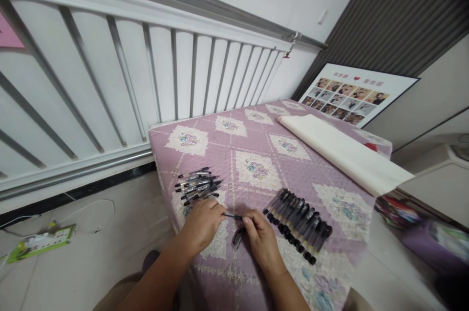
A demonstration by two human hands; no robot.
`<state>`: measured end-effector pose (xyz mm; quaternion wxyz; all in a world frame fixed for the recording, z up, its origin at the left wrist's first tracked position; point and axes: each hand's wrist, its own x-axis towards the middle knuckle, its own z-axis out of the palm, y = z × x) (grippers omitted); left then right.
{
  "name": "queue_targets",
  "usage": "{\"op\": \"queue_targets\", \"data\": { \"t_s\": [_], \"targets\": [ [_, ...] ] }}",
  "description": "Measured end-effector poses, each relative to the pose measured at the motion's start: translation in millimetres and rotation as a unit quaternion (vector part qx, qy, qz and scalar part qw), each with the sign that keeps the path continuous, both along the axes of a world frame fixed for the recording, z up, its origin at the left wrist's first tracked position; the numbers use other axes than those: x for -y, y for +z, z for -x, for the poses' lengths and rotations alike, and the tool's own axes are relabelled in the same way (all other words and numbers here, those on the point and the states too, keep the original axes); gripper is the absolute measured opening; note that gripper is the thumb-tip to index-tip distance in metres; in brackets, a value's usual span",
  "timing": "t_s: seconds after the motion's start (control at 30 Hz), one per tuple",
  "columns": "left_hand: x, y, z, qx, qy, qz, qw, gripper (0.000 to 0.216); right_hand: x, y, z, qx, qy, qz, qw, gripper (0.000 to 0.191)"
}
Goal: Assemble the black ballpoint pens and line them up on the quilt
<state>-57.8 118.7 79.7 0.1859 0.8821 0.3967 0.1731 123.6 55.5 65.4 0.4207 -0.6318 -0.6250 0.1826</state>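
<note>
A slim dark pen (233, 215) stretches between my two hands above the quilted cover. My left hand (203, 223) is closed around its left end, which the fingers hide. Thumb and fingers of my right hand (259, 236) pinch the other end. Just below the pen, a few small black pieces that look like pen caps (238, 238) lie beside my right hand. Beyond my left hand lies a loose pile of pens (198, 185). To the right of my right hand, several black pens (298, 223) are lined up side by side in a slanted row.
The purple flowered cover (220, 152) drapes over the table or bed. A cream sheet (337, 152) lies at the right, before a photo board (351, 91). A white radiator (183, 71) runs along the wall. On the floor at left is a green-edged power strip (42, 242) with cords.
</note>
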Motion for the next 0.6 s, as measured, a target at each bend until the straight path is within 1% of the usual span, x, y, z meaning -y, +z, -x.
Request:
{"op": "queue_targets", "data": {
  "t_s": [0.1,0.17,0.27,0.33,0.43,0.5,0.6],
  "targets": [
    [-1,0.0,2,0.003,0.005,0.005,1.0,0.01,0,-0.5,0,-0.008,0.006,0.009,1.0,0.029],
    [-2,-0.3,2,0.006,0.011,0.004,1.0,0.01,0,-1.5,0,-0.031,0.005,0.0,1.0,0.024],
    [-3,0.2,3,0.006,0.018,0.004,1.0,0.009,0,-3.0,0,-0.06,-0.003,-0.013,0.998,0.022],
    [-3,1.1,2,0.007,0.017,0.007,1.0,0.009,1,-3.2,0,-0.058,-0.001,-0.004,0.998,0.02],
    [-2,2.4,1,0.009,0.012,0.01,1.0,0.009,0,-4.1,-1,-0.052,0.001,0.007,0.999,0.022],
    [-2,3.1,0,0.015,0.017,0.008,1.0,0.009,0,-6.6,-2,-0.069,-0.021,-0.003,0.997,0.019],
    [-1,3.5,1,0.035,0.041,0.009,0.998,0.011,0,-12.0,-6,-0.116,-0.098,-0.033,0.988,0.023]
  ]
}}
